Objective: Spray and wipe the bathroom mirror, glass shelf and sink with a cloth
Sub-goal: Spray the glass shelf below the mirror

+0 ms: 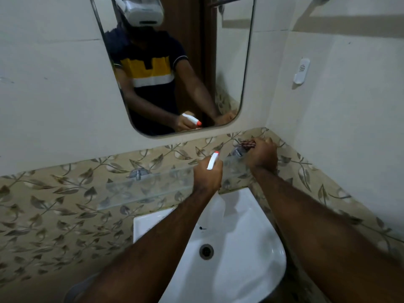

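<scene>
Wiping the glass shelf [148, 186] should go best if the right grip [262, 155], clamped on the cloth [248, 143] at the shelf's 3 o'clock end, sweeps flat toward 9 o'clock while the left grip [207, 178], curled round the spray bottle [212, 160], mists ahead.

Glass shelf [153, 185] free leftward, corner wall [323, 119] rightward
</scene>
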